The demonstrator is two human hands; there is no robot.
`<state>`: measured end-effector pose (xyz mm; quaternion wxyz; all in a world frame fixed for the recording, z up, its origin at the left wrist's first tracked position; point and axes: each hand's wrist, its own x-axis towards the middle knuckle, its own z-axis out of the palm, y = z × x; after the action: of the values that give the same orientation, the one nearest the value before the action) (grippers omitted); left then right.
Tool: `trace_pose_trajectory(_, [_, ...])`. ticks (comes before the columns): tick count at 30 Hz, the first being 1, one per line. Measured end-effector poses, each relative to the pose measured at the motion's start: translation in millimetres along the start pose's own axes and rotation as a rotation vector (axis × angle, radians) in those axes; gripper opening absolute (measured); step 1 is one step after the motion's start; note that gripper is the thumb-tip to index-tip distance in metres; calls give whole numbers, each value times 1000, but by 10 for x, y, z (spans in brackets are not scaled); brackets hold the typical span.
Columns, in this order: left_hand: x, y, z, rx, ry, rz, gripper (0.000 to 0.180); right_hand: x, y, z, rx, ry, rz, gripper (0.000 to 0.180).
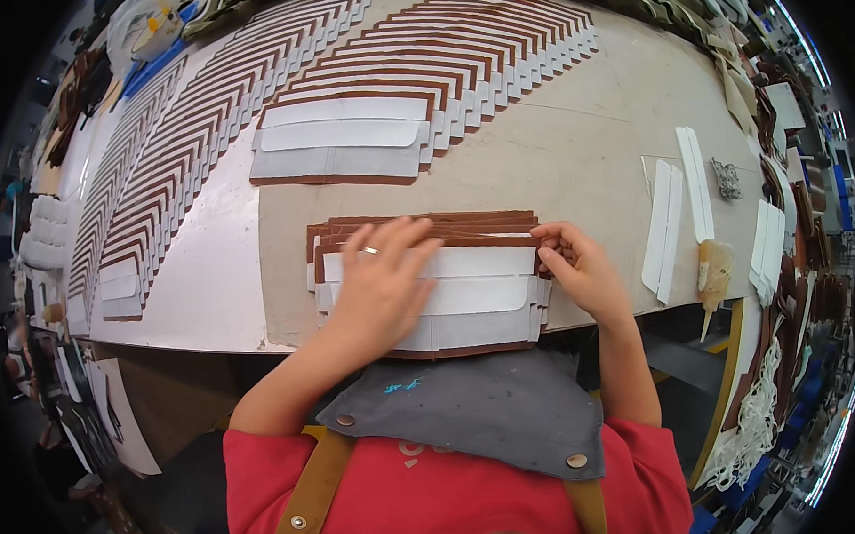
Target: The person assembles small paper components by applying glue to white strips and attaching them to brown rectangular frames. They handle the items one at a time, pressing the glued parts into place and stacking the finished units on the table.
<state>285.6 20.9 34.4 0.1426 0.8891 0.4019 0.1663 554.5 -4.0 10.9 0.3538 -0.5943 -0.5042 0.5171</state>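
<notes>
A stack of brown leather pieces with white lining strips (479,269) lies at the near edge of the work table (582,159). My left hand (382,282), a ring on one finger, rests flat on top of the stack with fingers spread. My right hand (586,269) pinches the stack's right end between fingers and thumb. A single similar brown-and-white piece (342,142) lies just beyond the stack.
Long fanned rows of the same brown-and-white pieces (444,56) cover the far and left parts of the table. White strips (664,228) and a glue-coated brush (713,272) lie at the right. Shelves with leather parts (796,233) stand along the right.
</notes>
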Motion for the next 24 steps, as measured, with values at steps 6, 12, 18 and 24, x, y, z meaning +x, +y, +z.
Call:
trace_pose_trajectory(6, [127, 479, 455, -48, -132, 237, 55, -16, 56, 114, 29, 99, -40, 22])
trace_pose_trajectory(12, [-19, 430, 560, 6, -117, 129, 66, -31, 106, 303, -195, 259, -122, 21])
trace_pose_trajectory(18, [-312, 334, 466, -30, -88, -55, 70, -43, 57, 355, -338, 280, -120, 21])
trace_pose_trajectory(24, [-539, 197, 333, -97, -78, -229, 73, -54, 7, 392, -398, 296, -135, 19])
